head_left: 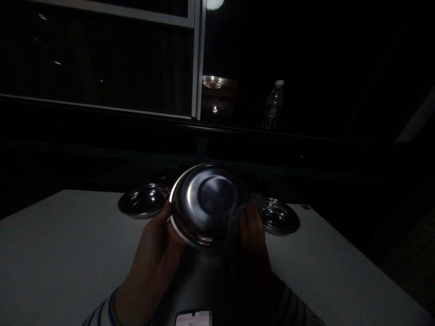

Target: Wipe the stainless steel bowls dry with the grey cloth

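A shiny metal bowl [217,194] is held up over the table, tilted so that its underside faces me. My left hand [154,253] grips the bowl's left rim, thumb at the edge and fingers behind it. In my right hand [251,235] is a dark grey cloth [234,222], pressed against the lower right of the bowl; most of the cloth is lost in shadow. On the table behind to the left lies another metal bowl [144,201], open side up. Further metal bowls [280,217], seemingly stacked, sit at the right beyond my right hand.
The white table [68,253] spans the foreground. A phone [193,318] lies at its near edge, partly cut off. Beyond the table, a clear plastic bottle [273,106] with a white cap stands on a dark ledge by the window frame [197,59]. The room is very dim.
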{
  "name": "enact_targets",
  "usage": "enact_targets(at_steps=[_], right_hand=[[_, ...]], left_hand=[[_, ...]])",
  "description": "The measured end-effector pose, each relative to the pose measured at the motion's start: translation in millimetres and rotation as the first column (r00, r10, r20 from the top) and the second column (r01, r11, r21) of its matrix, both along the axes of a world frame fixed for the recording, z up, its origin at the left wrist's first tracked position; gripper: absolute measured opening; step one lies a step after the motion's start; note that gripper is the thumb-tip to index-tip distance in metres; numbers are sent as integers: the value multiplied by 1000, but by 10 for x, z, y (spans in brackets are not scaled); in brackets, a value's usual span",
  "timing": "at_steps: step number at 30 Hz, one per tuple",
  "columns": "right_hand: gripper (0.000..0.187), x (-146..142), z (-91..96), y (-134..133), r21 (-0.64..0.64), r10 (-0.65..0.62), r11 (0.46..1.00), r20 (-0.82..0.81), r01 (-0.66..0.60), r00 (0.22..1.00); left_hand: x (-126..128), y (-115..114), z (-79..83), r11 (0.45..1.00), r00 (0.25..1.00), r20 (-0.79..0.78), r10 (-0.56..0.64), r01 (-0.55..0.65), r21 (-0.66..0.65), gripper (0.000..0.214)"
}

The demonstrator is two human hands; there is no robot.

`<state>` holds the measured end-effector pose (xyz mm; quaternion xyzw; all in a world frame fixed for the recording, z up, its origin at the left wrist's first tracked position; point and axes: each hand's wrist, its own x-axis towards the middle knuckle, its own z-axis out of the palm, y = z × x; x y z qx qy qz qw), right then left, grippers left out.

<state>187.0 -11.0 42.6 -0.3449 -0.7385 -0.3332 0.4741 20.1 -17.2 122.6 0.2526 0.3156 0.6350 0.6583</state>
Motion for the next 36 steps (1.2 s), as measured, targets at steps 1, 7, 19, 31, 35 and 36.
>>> enact_targets(at_steps=[1, 7, 19, 31, 35, 36], right_hand=[[59, 11, 0, 6, -16, 7, 1000, -23, -7, 1000], [57, 86, 59, -19, -177, 10, 983, -212, -48, 977], [44, 281, 282, -5, -340, 57, 917, -402, -207, 914], [36, 229, 456, -100, -370, 182, 916, 37, -155, 983], [31, 11, 414, -164, -325, 190, 937, 157, -131, 969], [30, -45, 396, -179, -318, 184, 940, 170, -123, 968]], left_hand=[[2, 6, -6, 1000, 1000, 25, 19, -19, -13, 21], [36, -15, 30, 996, 981, 191, 12, 5, -87, 25], [18, 29, -83, 988, 988, 69, -137, 141, -57, 17], [134, -108, -124, 968, 934, -251, -252, 241, -73, 10], [195, -140, -153, 963, 928, -258, -268, 265, -46, 11], [209, -147, -151, 963, 932, -244, -268, 265, -46, 11]])
